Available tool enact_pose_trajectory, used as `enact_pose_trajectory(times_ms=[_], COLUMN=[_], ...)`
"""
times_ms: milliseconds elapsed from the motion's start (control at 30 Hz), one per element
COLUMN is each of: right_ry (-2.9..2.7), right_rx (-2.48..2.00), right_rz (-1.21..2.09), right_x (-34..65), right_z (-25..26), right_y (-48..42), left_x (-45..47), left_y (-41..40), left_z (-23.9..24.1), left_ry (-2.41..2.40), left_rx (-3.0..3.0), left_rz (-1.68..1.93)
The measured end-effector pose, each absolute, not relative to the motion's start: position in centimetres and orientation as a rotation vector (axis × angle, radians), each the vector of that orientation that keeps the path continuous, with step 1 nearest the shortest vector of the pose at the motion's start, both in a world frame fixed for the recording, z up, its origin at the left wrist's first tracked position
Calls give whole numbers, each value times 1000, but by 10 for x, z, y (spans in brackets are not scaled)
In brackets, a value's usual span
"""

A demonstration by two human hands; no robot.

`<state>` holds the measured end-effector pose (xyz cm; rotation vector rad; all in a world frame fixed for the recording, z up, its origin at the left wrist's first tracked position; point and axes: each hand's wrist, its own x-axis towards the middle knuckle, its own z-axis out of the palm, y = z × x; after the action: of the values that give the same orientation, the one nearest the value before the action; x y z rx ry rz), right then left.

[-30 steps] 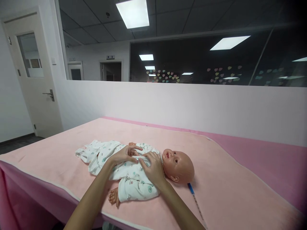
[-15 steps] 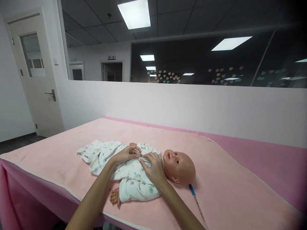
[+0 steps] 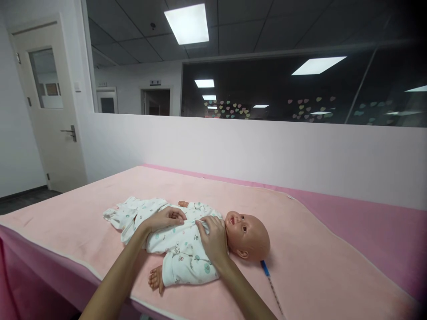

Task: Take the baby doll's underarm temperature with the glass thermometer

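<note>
A baby doll (image 3: 248, 235) lies on its back, head to the right, in a white romper (image 3: 180, 255) with small green and brown prints. Its near hand (image 3: 156, 279) sticks out of the sleeve. At the belly my left hand (image 3: 164, 219) has its fingers curled, thumb and fingertips closed on the romper's front. Close to the doll's neck, my right hand (image 3: 214, 235) pinches the front edge of the romper at the chest. A small gap of cloth separates the two hands. My right fingers partly hide the fabric they hold.
Under the doll is a pink padded cover (image 3: 320, 266) on a table. A thin speckled cord or rod with a blue end (image 3: 265, 268) lies beside the doll's head. Behind the table stands a white wall (image 3: 267, 151) with a window above. A door (image 3: 53, 115) is at the left.
My left hand has moved left along the romper, away from my right hand, which stays at the chest. The view has shifted slightly.
</note>
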<state>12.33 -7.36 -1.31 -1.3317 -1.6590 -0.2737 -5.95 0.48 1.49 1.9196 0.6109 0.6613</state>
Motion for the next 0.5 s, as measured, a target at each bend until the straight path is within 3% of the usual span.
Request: enact_pose_trajectory(times_ms=[500], right_ry=[-1656], right_rx=[-1338], right_rz=[-294], right_x=[124], right_z=[-14], right_y=[-72], left_x=[-84], left_y=[11], left_z=[7], left_ry=[604], left_rx=[1936], left_rz=[638])
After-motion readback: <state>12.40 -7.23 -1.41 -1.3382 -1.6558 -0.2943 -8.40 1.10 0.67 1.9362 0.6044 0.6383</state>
